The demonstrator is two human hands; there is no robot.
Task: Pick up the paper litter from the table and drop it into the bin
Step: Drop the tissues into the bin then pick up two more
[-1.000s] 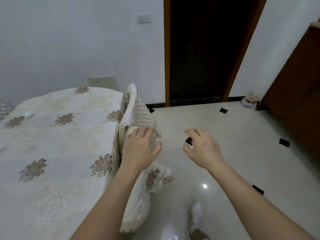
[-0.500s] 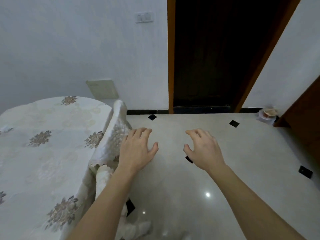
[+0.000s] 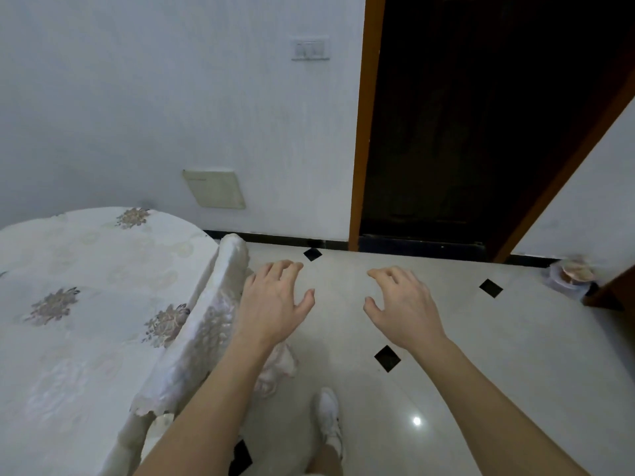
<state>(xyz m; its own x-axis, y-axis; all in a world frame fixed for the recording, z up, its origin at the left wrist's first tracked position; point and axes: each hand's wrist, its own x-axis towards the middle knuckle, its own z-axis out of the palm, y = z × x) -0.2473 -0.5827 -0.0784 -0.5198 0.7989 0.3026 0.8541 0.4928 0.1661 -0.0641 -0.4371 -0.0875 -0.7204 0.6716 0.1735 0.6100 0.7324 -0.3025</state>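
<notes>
The round table (image 3: 86,304) fills the left side under a white cloth with brown flower prints. A chair back (image 3: 206,321) draped in white cloth leans against its right edge. My left hand (image 3: 275,300) hovers palm down just right of that chair back, fingers spread, holding nothing. My right hand (image 3: 402,304) hangs over the floor farther right, fingers apart, also with nothing in it. No paper litter and no bin show in this view.
Pale floor tiles with small black diamonds (image 3: 387,358) stretch ahead to a dark open doorway (image 3: 464,132) with an orange-brown frame. A small container (image 3: 567,278) sits on the floor at the far right by brown furniture. My white shoe (image 3: 329,417) is below.
My left hand has come off the cloth-draped chair back and now floats free beside it. The view has swung right and up toward the doorway; the table shows less.
</notes>
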